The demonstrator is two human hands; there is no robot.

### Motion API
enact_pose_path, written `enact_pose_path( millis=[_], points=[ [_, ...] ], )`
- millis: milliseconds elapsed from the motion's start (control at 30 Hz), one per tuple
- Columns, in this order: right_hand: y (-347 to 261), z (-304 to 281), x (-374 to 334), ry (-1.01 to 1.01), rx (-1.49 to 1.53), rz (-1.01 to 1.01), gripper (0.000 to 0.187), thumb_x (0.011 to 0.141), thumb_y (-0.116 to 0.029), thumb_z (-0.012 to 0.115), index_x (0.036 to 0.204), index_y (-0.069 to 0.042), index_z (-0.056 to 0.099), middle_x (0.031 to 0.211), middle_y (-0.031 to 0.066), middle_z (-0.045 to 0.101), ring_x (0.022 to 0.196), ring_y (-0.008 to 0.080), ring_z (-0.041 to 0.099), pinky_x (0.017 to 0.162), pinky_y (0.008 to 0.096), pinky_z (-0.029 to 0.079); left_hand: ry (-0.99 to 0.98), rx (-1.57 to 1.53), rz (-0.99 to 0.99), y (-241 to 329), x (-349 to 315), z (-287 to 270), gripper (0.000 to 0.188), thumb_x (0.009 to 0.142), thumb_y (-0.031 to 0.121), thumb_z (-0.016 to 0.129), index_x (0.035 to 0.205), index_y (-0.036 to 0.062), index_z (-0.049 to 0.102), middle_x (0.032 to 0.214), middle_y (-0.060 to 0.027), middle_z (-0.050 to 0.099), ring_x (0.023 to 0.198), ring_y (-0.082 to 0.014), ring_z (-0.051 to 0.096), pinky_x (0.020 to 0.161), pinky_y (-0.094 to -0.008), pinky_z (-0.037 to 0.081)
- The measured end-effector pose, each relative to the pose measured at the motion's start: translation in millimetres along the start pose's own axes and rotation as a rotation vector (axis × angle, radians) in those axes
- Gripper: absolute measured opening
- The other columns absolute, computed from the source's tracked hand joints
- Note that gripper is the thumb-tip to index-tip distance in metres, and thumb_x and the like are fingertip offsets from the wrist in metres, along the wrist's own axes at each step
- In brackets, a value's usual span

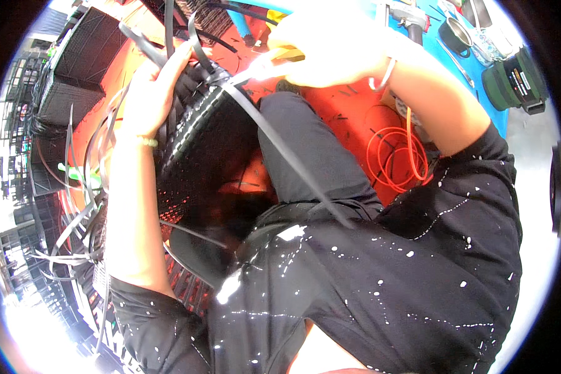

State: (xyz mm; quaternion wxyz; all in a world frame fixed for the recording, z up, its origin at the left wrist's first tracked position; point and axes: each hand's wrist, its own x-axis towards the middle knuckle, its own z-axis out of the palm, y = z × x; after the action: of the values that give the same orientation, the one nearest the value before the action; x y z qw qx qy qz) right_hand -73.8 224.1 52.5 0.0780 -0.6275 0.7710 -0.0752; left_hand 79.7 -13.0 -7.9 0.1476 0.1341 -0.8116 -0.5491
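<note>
Left grip [153, 96] clasps black basket [209, 134], right grip [327, 53] yellow-handled tool [287, 55] — grey strip [282, 148] crossing leg [333, 153], orange coil [409, 134] near

From the person's head, the left fisheye camera looks steeply down, close above the white-flecked black shirt [355, 268], facing forward past the left hand [151, 93] and right hand [330, 53] to the red floor [321, 103]; straight edges bend toward its round rim.

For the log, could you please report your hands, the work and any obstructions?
Left hand at black woven basket. Right hand holding yellow-handled tool near basket's edge. Long dark strip crossing over trouser leg.
</note>
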Motion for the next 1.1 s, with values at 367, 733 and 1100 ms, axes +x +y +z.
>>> enact_pose_path(
  millis=[367,733,1100],
  points=[
    [-8,-12,-10,-0.001,-0.088,0.079,0.033,0.081,-0.038,0.066,0.084,-0.005,0.071,0.075,0.0178,0.068,0.073,0.0347,0.067,0.070,0.0444,0.053,-0.167,-0.035,0.003,4,-11,1,0.041,0.080,0.023,0.077,0.116,0.0057,0.067,0.102,-0.0019,0.068,0.096,-0.0138,0.062,0.091,-0.0301,0.047],
    [25,31,-33,0.139,-0.079,0.188,0.046,0.085,-0.044,0.068,0.114,-0.008,0.064,0.103,0.0140,0.066,0.093,0.0326,0.064,0.082,0.0402,0.050,-0.161,0.639,0.255,15,-11,17,0.058,0.080,0.050,0.073,0.116,0.0057,0.062,0.079,-0.0133,0.064,0.081,-0.0309,0.064,0.082,-0.0389,0.051],
    [79,60,-35,0.469,-0.088,0.034,0.056,0.083,-0.044,0.070,0.125,-0.008,0.059,0.124,0.0162,0.059,0.108,0.0345,0.059,0.092,0.0431,0.048,-0.194,0.178,0.123,5,-1,15,0.034,0.091,0.034,0.068,0.111,0.0063,0.069,0.100,-0.0037,0.070,0.095,-0.0146,0.062,0.088,-0.0321,0.047]
  ],
)
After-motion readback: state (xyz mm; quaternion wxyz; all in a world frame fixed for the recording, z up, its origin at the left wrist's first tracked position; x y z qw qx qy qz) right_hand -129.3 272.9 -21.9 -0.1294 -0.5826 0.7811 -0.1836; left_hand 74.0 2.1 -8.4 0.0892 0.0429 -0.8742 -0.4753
